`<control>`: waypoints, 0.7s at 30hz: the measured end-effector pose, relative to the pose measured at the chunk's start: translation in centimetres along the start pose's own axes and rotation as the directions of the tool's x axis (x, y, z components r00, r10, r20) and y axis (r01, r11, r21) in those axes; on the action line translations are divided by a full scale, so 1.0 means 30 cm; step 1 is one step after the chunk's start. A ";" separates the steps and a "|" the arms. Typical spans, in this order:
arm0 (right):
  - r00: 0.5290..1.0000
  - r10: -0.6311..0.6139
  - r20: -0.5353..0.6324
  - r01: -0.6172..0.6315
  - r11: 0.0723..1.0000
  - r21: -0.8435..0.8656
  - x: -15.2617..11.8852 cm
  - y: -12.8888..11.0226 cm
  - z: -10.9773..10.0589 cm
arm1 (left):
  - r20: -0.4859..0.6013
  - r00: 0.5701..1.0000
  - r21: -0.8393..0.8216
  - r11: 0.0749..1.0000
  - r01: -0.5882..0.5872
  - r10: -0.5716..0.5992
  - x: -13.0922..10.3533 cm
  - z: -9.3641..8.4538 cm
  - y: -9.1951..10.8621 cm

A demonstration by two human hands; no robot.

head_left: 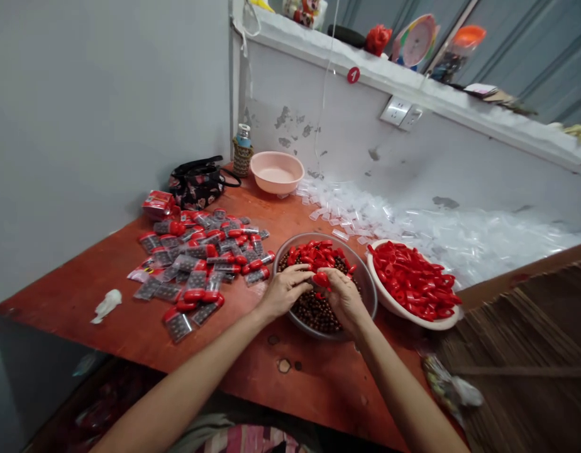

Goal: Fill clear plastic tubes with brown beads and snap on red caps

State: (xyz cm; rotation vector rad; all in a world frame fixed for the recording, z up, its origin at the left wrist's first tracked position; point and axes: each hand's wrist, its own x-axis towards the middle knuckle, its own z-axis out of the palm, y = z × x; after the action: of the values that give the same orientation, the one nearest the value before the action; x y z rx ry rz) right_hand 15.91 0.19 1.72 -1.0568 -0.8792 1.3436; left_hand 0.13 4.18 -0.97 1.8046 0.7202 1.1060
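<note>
Both hands meet over a grey metal bowl (pixel 371 302) of small brown beads (pixel 319 314), with red plastic caps (pixel 314 251) heaped on its far side. Between thumb and fingers, my right hand (pixel 344 299) grips a single red cap (pixel 321 279). My left hand (pixel 287 290) is closed in a pinch just left of that cap; what its fingertips hold is too small to make out. To the right stands a white basin (pixel 385 299) full of red caps. Left of the bowl lies a pile of clear bead-filled packs with red caps (pixel 196 283).
Many clear plastic sleeves (pixel 413 226) spread along the wall. A pink basin (pixel 277 179), a flask (pixel 243 141) and a flowered bag (pixel 196 182) stand at the back. Crumpled tissue (pixel 107 304) lies at left. Stacked cardboard (pixel 521 346) is at right.
</note>
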 end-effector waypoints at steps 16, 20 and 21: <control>0.999 0.020 -0.049 -0.013 0.989 0.148 -0.007 0.084 0.088 | 0.004 0.998 0.084 0.995 -0.063 0.062 -0.010 0.010 0.009; 0.995 0.102 0.022 -0.104 0.983 0.149 -0.002 0.048 0.089 | -0.076 0.997 0.029 0.999 -0.020 0.023 -0.007 0.019 0.024; 0.992 0.119 0.049 -0.125 0.983 0.132 -0.002 0.028 0.077 | -0.104 0.995 0.002 1.000 0.002 -0.002 -0.006 0.013 0.026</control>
State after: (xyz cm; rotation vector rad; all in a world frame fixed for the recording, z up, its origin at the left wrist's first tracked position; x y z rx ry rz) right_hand 13.44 0.26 1.67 -0.9940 -0.7525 1.5107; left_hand 0.42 3.55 -0.42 1.7576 0.7844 1.2055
